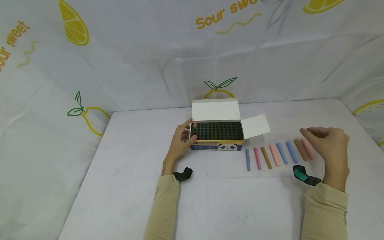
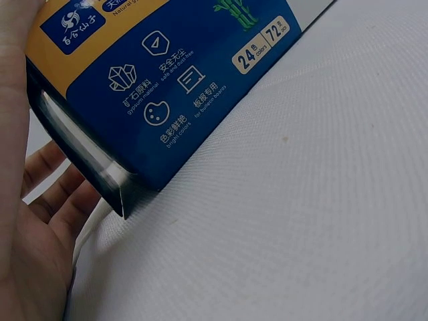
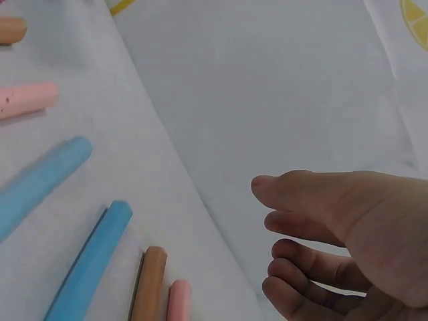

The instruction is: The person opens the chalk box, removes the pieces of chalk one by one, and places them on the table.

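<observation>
My left hand [image 1: 179,140] grips the left end of a chalk box [image 1: 207,147], thumb at the front corner and fingers around the side. The box lid is up, and its dark insert [image 1: 220,131] is full of holes. A pink and an orange chalk end [image 1: 195,123] show at its far left corner. To the right lies a row of several chalk sticks: blue, magenta, brown and pink. My right hand [image 1: 331,141] hovers by the rightmost pink chalk [image 1: 307,149], beside a brown chalk [image 3: 148,284]. Its fingers are loosely bent with nothing between them.
A white side flap [image 1: 255,126] sticks out from the box's right end, and the raised lid [image 1: 216,110] stands near the back cloth [image 1: 150,76]. White cloth covers the table [image 1: 120,186]. Each wrist wears a dark camera mount [image 1: 183,174].
</observation>
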`<action>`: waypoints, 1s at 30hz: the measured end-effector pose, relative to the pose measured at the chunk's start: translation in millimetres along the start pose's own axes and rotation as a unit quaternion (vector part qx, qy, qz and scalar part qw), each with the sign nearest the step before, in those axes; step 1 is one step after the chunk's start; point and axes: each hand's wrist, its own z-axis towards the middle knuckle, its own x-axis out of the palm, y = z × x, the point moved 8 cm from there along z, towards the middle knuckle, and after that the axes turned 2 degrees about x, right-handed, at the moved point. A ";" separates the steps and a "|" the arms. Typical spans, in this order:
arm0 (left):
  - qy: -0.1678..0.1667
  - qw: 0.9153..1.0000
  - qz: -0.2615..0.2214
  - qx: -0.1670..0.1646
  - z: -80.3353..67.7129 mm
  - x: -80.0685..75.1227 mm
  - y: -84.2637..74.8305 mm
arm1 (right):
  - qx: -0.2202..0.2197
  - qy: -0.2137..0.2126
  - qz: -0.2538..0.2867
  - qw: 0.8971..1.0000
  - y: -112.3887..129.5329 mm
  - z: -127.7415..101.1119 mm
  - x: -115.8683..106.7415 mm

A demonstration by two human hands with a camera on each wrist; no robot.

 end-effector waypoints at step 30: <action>0.001 1.000 -0.003 0.004 0.2 0.3 -1.2 | -0.247 -0.040 0.242 0.937 185.7 -46.0 63.5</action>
